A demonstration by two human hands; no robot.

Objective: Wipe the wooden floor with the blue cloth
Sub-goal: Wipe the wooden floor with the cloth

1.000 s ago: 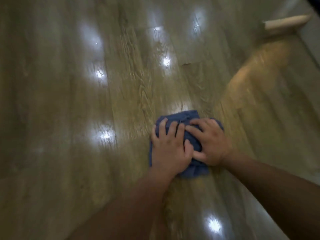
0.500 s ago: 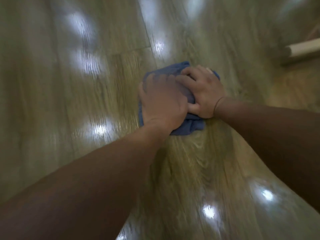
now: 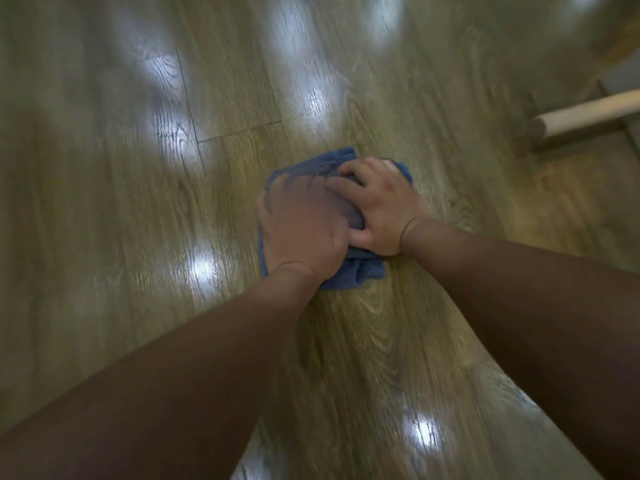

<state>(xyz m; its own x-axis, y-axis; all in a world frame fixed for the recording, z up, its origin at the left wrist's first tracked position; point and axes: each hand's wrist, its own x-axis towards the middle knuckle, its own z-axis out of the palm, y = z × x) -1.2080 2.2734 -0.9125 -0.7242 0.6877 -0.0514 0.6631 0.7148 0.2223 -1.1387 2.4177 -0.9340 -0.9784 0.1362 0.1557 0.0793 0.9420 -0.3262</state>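
- The blue folded cloth [image 3: 360, 271] lies flat on the glossy brown wooden plank floor [image 3: 166, 237], just right of frame centre, under both hands.
- Compared with 1.0 s ago, the cloth and both hands are seen farther out from the body, with both forearms stretched long; a forward stroke away from the person is judged to have been made.
- Compared with 0.5 s ago, hardly any shift is seen between the cloth and the pale round wooden rod [image 3: 588, 114] lying well apart at 2 o'clock; the stroke is judged to be near its far end.
- The left hand [image 3: 301, 230] is pressed palm-down on the 9 o'clock half of the cloth; its fingers are blurred, but they appear extended and close together.
- The right hand [image 3: 384, 209] is set on the 3 o'clock half, its fingers curled over the bunched far edge, its thumb laid toward the left hand; the 2 hands touch.
- A plank end joint is seen at 10 o'clock from the cloth.
- Only 1 lane is judged to be covered; a return stroke toward 6 o'clock is likely called for, and much floor is left unwiped.
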